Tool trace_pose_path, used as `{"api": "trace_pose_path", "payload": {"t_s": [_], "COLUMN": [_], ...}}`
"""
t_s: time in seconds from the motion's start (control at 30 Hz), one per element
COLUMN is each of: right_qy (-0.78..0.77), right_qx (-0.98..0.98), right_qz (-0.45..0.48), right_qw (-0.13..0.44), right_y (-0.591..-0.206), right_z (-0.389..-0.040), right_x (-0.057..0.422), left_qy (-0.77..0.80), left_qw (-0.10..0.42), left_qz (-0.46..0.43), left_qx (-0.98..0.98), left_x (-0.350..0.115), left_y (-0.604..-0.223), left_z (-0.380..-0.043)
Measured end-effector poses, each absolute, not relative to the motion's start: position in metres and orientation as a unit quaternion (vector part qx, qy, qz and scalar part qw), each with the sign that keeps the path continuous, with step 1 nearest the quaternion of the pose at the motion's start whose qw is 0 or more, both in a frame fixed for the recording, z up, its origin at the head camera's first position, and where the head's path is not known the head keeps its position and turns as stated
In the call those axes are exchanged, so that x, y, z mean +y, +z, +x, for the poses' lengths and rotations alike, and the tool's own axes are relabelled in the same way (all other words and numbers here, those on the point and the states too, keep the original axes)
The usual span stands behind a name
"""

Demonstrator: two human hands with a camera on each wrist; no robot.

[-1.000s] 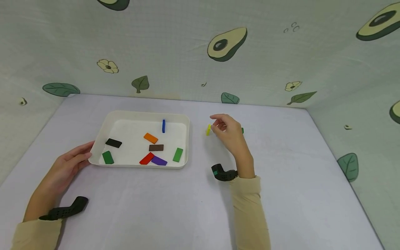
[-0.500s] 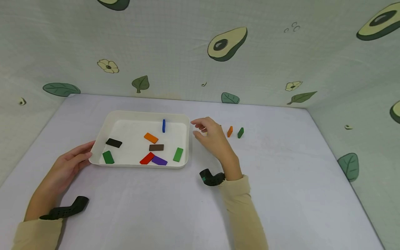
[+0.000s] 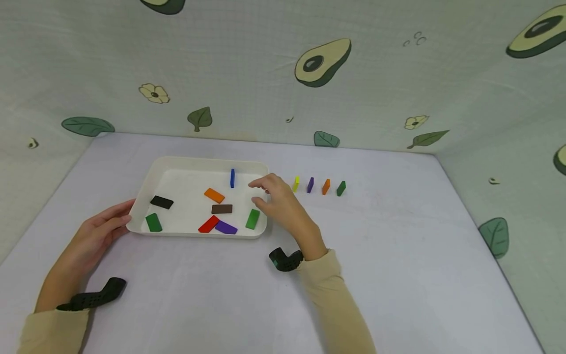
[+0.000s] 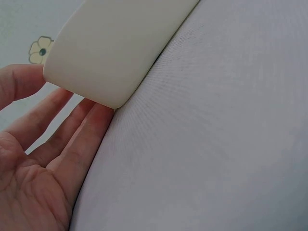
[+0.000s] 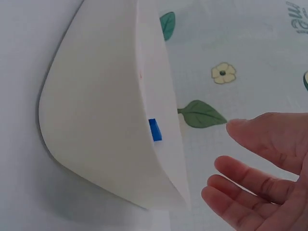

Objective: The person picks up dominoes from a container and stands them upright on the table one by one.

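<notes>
A white tray (image 3: 185, 178) bears several coloured domino blocks. My left hand (image 3: 99, 232) grips its near left corner, thumb at the rim and fingers against the outer wall in the left wrist view. Over the right rim reaches my right hand (image 3: 280, 204), thumb and fingers apart, holding nothing. Under it lies a light green domino (image 3: 252, 219). A blue domino (image 3: 232, 178) stands on edge inside. Also in the tray lie orange (image 3: 214, 195), brown (image 3: 222, 209), red (image 3: 209, 224), purple (image 3: 226, 227), black (image 3: 161, 202) and dark green (image 3: 154, 222) dominoes.
Right of the tray, a spaced row of dominoes stands upright on the white table (image 3: 420, 246): yellow (image 3: 297, 184), purple (image 3: 310, 185), orange (image 3: 326, 187) and green (image 3: 341, 188). A patterned cloth (image 3: 247, 73) hangs behind the table.
My right hand has moved left from beside the yellow domino to over the tray's right side, uncovering the upright row. The left hand and the tray have stayed put.
</notes>
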State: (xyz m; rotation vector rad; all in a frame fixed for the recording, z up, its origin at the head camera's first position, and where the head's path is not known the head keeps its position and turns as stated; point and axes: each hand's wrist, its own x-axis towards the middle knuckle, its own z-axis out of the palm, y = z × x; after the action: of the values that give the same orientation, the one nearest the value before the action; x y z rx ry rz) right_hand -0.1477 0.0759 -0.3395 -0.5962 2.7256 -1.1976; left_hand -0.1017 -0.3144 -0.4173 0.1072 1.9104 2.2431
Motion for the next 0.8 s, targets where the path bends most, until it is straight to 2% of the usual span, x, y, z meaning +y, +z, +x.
{"api": "trace_pose_path", "payload": {"t_s": [0.37, 0.8], "right_qy": [-0.397, -0.384], "right_qx": [0.887, 0.888], "right_qz": [-0.214, -0.226], "right_qw": [0.1, 0.116], "right_y": [-0.354, -0.363], "right_z": [-0.148, -0.149], "right_x": [0.055, 0.039], "left_qy": [0.76, 0.752], "left_qw": [0.098, 0.097], "left_qz": [0.034, 0.02], "left_qx": [0.641, 0.652], "left_x": [-0.315, -0.315], "left_y": [-0.418, -0.416], "left_z": [-0.102, -0.1]}}
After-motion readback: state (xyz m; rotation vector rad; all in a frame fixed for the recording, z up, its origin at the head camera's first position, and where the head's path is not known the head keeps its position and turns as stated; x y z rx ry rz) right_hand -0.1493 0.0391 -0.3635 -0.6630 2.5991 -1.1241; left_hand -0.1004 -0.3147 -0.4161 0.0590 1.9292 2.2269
